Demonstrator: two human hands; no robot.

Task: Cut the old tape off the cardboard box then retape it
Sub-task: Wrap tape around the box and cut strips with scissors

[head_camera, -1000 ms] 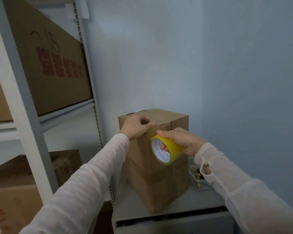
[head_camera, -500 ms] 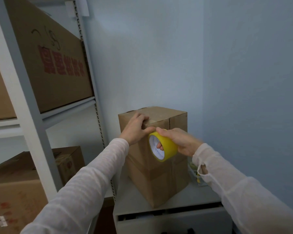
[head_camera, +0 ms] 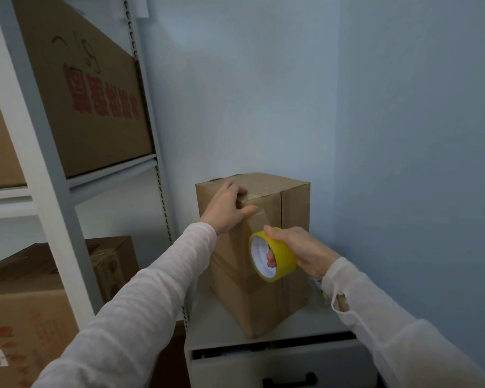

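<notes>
One: Both of your hands are busy. Your left hand (head_camera: 227, 208) grips the top front edge of the cardboard box (head_camera: 294, 203), fingers over the top, thumb pressing the tape strip (head_camera: 256, 219) onto the front face.

Two: Your right hand (head_camera: 305, 252) clasps the tape roll (head_camera: 286, 257), fingers through its core and thumb on the yellow rim. The box stands upright on the grey bench (head_camera: 219, 323), near the shelf rack (head_camera: 49, 163).

One: Reckon the box light to middling. It is tall and narrow, so a hard pull on the roll could tip or slide it. Bear down with your left hand as you draw the strip.

Two: The board should be stiff at edges and corners and softer in the middle of a panel. Brace it at an edge, not on the middle of a flap.

One: The strip looks thin and sticky, apt to crease or fold onto itself. Draw it taut and flat, and smooth it from the top edge downward.

Two: The roll is probably rigid, light and smooth outside. Fingers inside the core give you the surest hold and let it turn.
</notes>
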